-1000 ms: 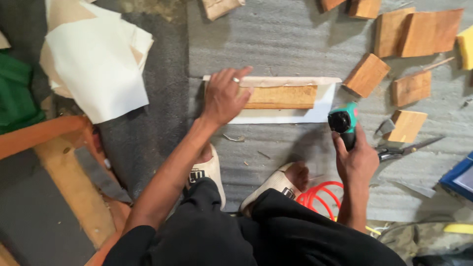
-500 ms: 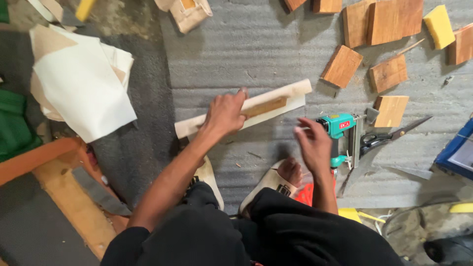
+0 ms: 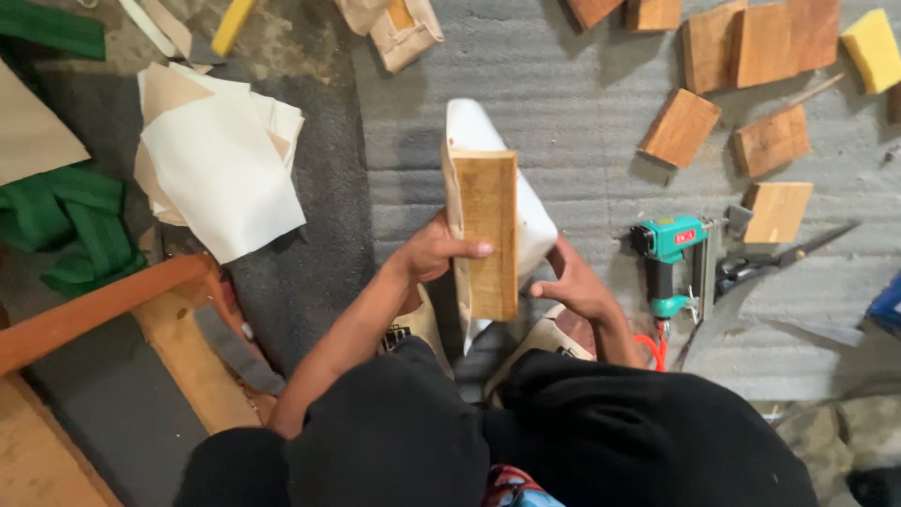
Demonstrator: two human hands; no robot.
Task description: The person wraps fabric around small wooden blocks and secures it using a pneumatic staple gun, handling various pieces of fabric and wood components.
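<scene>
I hold a flat wooden block [image 3: 488, 230] wrapped in white fabric [image 3: 483, 127] upright above my knees, its bare wood face turned toward me. My left hand [image 3: 434, 252] grips its left edge with the thumb across the wood. My right hand [image 3: 572, 282] supports the fabric-covered right side from behind. A green pneumatic staple gun [image 3: 671, 258] lies on the grey mat just right of my right hand, with a red hose [image 3: 657, 345] at its base.
Several bare wooden blocks [image 3: 678, 128] and a yellow sponge [image 3: 873, 45] lie on the grey mat [image 3: 582, 84] at upper right. Scissors [image 3: 784, 255] rest beside the stapler. White fabric sheets [image 3: 221, 160], green cloth [image 3: 80, 221] and an orange wooden frame [image 3: 94, 305] are at left.
My right hand set the staple gun down on the mat. Both hands then lifted the fabric-wrapped block off the mat and turned it upright.
</scene>
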